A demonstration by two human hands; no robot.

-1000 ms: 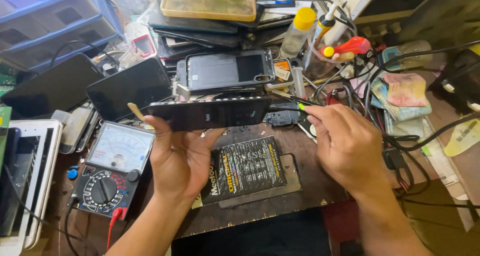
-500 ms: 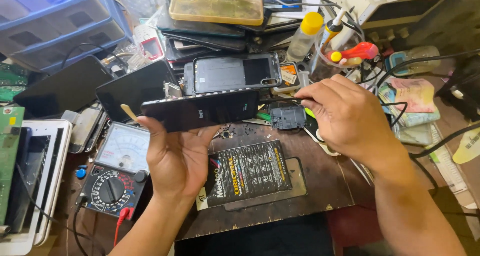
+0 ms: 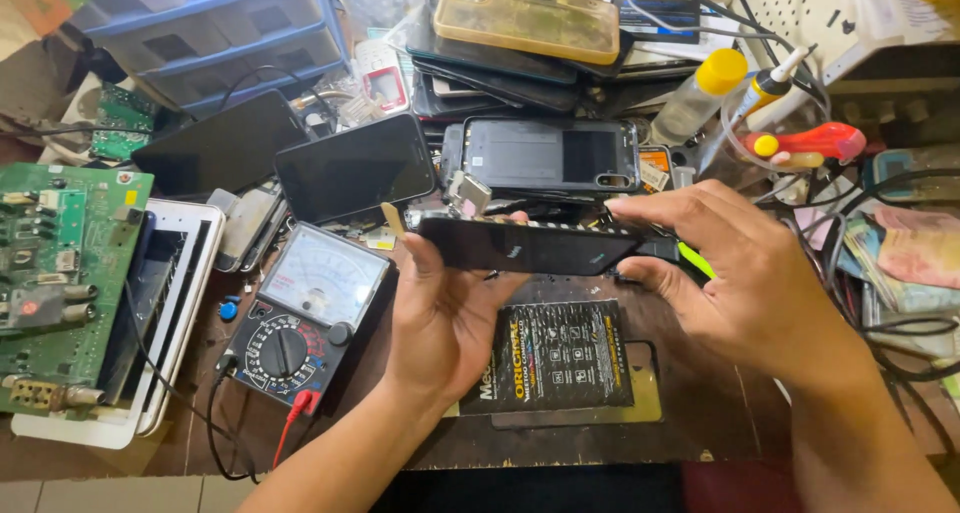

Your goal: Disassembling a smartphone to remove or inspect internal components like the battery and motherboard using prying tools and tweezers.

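Observation:
A thin black phone screen panel (image 3: 530,247) is held edge-on above the workbench, roughly level. My left hand (image 3: 445,318) cradles it from below at its left end, thumb on the near edge. My right hand (image 3: 735,273) pinches its right end, with a green-handled tool (image 3: 697,261) partly hidden under the fingers. Directly below lies a black phone battery with a yellow label (image 3: 560,353) on the brown bench. An opened phone body (image 3: 548,157) lies just behind the panel.
An analog multimeter (image 3: 305,308) with leads sits left of my left hand. Two dark phones (image 3: 355,168) lie behind it, green circuit boards (image 3: 55,273) at far left, blue drawers (image 3: 200,33) at back left. Glue bottles, a red tool (image 3: 810,143) and tangled cables crowd the right.
The panel and both hands have come closer to me and lower. My right hand has closed onto the panel's right end, where before it hovered beside it.

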